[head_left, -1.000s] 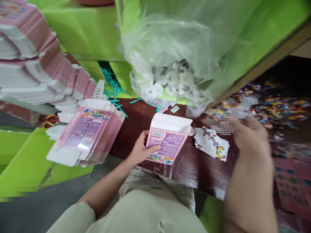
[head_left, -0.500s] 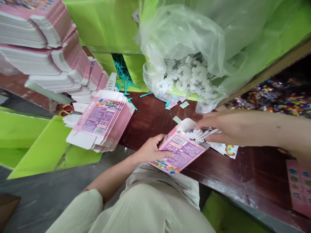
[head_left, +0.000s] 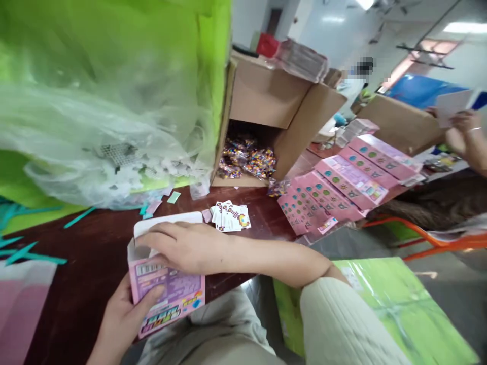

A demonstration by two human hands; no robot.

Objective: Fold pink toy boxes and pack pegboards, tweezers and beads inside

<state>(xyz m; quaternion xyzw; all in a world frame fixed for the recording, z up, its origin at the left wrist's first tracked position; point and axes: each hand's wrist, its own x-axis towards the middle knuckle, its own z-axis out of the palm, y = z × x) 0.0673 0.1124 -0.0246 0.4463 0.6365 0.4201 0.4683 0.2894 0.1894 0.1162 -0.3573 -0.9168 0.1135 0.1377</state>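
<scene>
My left hand [head_left: 122, 315] is wrapped round the side of a pink and purple printed box [head_left: 173, 294], thumb across its front. The box stands tilted with its top open and a white flap [head_left: 190, 218] raised at the back. My right hand [head_left: 186, 246] reaches over the opening with its fingers bent down inside; the fingertips and whatever they touch are hidden. To the right of the box lies a small pile of printed cards [head_left: 231, 218] with pixel patterns. Behind it, a clear plastic bag [head_left: 160, 132] holds white pegboards [head_left: 119, 153].
A cardboard carton [head_left: 258, 96] holds bags of coloured beads [head_left: 254, 159]. Pink boxes [head_left: 335, 182] stand in rows at right. Teal sticks [head_left: 28, 253] lie at left. A green-wrapped carton [head_left: 399, 304] is low at right. Another person's hand [head_left: 466, 124] holds something flat.
The view has swung to the right. My right hand, earlier holding white pegboards at the box's mouth, now has its fingers down inside the opening. My left hand still grips the box.
</scene>
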